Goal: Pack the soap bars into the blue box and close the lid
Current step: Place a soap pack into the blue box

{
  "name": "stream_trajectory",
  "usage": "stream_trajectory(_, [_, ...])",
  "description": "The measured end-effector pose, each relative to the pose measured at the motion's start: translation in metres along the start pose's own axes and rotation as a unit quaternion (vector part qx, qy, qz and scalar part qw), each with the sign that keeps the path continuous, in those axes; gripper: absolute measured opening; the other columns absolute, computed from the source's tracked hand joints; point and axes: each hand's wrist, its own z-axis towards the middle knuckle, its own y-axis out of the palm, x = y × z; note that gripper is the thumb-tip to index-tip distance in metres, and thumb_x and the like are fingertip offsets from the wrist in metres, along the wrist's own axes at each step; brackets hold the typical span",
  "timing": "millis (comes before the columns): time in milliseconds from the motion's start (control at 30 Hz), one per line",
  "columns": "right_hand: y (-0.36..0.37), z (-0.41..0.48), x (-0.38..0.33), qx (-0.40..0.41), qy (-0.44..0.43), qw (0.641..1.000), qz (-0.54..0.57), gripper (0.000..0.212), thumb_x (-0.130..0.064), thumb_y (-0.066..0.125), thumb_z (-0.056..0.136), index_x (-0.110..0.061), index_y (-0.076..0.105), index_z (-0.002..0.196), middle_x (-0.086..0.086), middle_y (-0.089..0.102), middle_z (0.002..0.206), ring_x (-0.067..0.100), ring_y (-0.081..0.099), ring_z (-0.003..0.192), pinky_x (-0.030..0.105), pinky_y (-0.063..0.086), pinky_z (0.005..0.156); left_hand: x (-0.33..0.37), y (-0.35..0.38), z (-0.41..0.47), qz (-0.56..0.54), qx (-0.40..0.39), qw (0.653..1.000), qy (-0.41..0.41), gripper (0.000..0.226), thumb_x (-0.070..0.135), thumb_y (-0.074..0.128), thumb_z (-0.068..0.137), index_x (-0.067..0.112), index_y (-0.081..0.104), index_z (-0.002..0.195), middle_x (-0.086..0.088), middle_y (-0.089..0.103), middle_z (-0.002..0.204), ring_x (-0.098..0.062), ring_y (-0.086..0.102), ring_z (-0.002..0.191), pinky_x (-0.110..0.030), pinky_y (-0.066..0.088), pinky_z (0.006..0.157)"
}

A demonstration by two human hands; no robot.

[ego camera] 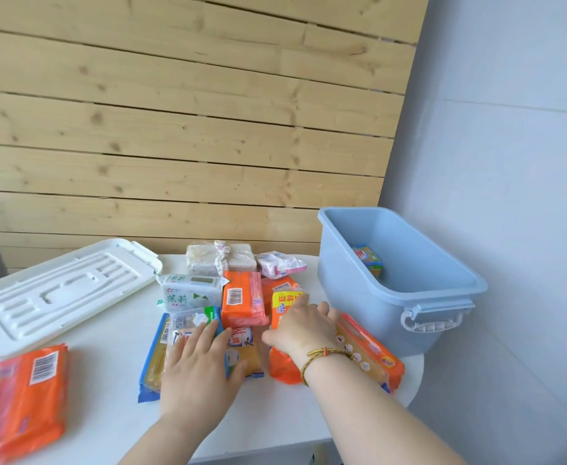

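My left hand (198, 367) lies flat, fingers straight, on a blue-wrapped bar (154, 357); my right hand (303, 330) rests uncurled on an orange pack (372, 350). Soap bars (243, 298), left of the blue box (349, 290), look stiff, dense, slick-wrapped: grasp across narrow sides.

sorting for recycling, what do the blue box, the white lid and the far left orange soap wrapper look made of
Blue box: moulded plastic, satin finish; seamless walls, rolled rim. White lid: rigid plastic, matte; moulded ribs and clip latches. Orange soap wrapper: probably thin glossy plastic film; sheen, creased surface, printed barcode.
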Motion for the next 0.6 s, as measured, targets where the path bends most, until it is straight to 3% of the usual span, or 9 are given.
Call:
stream_trajectory(100, [-0.001, 0.008, -0.005, -0.003, 0.018, 1.0, 0.002, 0.092, -0.042, 0.058, 0.079, -0.001, 0.009, 0.145, 0.015, 0.043, 0.139, 0.03, 0.035, 0.13, 0.04, 0.021, 0.108, 0.001, 0.0, 0.0, -0.012, 0.006, 1.0, 0.008, 0.061, 0.052, 0.039, 0.08, 0.021, 0.046, 0.133, -0.001, 0.04, 0.147, -0.02, 0.032, 0.139, -0.04, 0.019, 0.116])
stream_trajectory(167, [0.0, 0.011, -0.006, 0.007, 0.023, 0.999, 0.037, 0.088, -0.041, 0.06, 0.079, -0.004, 0.013, 0.143, 0.016, 0.043, 0.138, 0.03, 0.038, 0.13, 0.041, 0.021, 0.109, 0.0, 0.001, 0.002, -0.019, 0.013, 1.0, 0.011, 0.061, 0.054, 0.034, 0.085, 0.024, 0.034, 0.139, 0.003, 0.027, 0.153, -0.016, 0.018, 0.144, -0.036, 0.008, 0.119])
stream_trajectory(500, [0.0, -0.005, -0.002, 0.099, 0.044, 0.985, 0.136, 0.072, -0.039, 0.06, 0.078, -0.009, 0.028, 0.136, 0.01, 0.052, 0.132, 0.028, 0.043, 0.128, 0.044, 0.013, 0.115, -0.003, -0.004, 0.003, -0.024, 0.005, 1.0, 0.012, 0.058, 0.048, 0.032, 0.091, 0.027, 0.018, 0.143, 0.007, 0.016, 0.156, -0.012, 0.009, 0.145, -0.031, 0.003, 0.119])
stream_trajectory(600, [-0.013, -0.013, -0.001, 0.129, 0.027, 0.978, 0.162, 0.073, -0.039, 0.06, 0.078, -0.011, 0.028, 0.137, 0.008, 0.051, 0.132, 0.026, 0.044, 0.127, 0.041, 0.02, 0.112, -0.004, -0.005, 0.003, -0.038, 0.008, 0.999, 0.014, 0.058, 0.048, 0.033, 0.091, 0.027, 0.019, 0.143, 0.007, 0.017, 0.156, -0.012, 0.01, 0.145, -0.032, 0.004, 0.119])
